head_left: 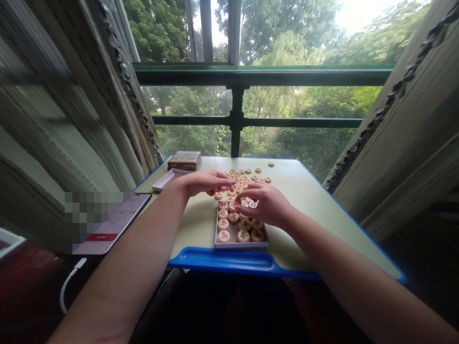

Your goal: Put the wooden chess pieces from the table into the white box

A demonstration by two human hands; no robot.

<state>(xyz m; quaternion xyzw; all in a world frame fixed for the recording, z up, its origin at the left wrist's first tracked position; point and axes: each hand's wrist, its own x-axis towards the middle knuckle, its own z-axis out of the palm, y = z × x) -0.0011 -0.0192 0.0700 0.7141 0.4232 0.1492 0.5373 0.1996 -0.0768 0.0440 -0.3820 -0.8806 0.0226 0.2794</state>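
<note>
A shallow white box (242, 245) near the table's front edge holds several round wooden pieces with red or black characters, such as a red-marked piece (224, 236) at its lower left and a black-marked piece (244, 235) beside it. Loose pieces (248, 170) lie scattered behind the box. My left hand (211, 181) reaches over the loose pieces, its fingers extended and apart, holding nothing visible. Over the box's upper part is my right hand (263, 199), its thumb and fingers curled round a red-marked piece (236, 203).
On the left, a white box lid (168, 179) lies before a stacked brown box (184, 160). A phone (111, 224) with a white cable (68, 282) is at the table's left edge. The blue tray rim (225, 260) runs along the front.
</note>
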